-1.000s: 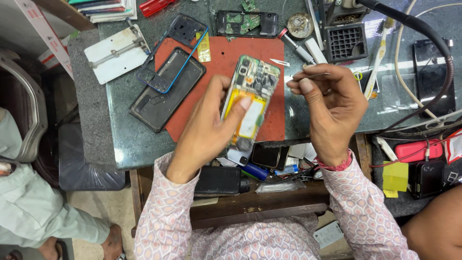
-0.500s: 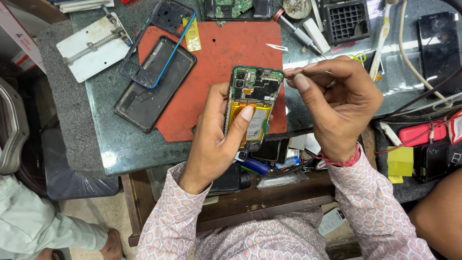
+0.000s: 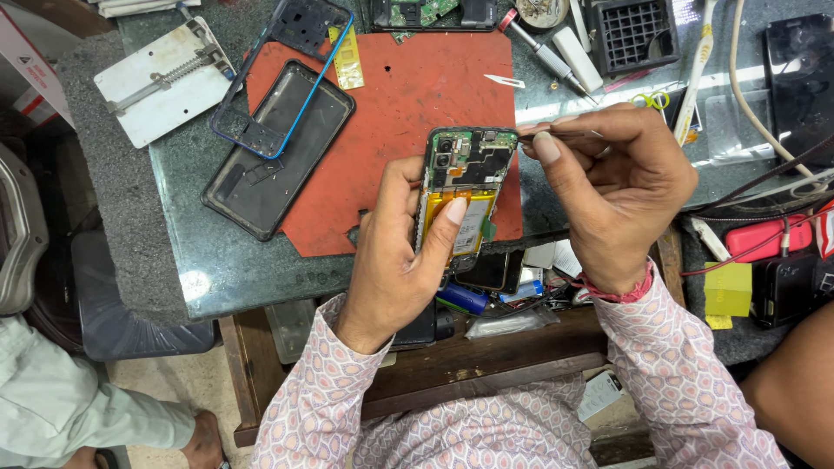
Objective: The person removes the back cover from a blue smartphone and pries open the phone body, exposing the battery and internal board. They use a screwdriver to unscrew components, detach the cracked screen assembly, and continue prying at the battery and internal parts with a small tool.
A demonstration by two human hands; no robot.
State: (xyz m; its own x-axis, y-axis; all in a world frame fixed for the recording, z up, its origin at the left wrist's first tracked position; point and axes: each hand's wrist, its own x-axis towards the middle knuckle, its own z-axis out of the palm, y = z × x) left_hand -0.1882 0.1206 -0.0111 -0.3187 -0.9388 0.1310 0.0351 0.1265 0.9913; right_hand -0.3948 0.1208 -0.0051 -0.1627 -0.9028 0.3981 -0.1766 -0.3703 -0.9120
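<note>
My left hand (image 3: 395,256) grips an opened phone (image 3: 462,189) with its back off. Its green circuit board sits at the top and a yellow battery below, where my thumb rests. My right hand (image 3: 612,187) pinches thin metal tweezers (image 3: 547,126) whose tip points at the phone's upper right corner. Both hands hover over the near edge of a red work mat (image 3: 400,113).
On the green stone table (image 3: 191,252) lie a dark phone back cover (image 3: 278,148), a blue-edged frame (image 3: 287,69), a white metal holder plate (image 3: 165,82), a screwdriver (image 3: 543,54), a black grid tray (image 3: 632,35) and cables. A person in a pale sleeve (image 3: 78,408) sits lower left.
The view has shifted, so the table now sits higher in frame. The opened phone went from tilted to upright in my left hand; the tweezers stay at its upper right corner.
</note>
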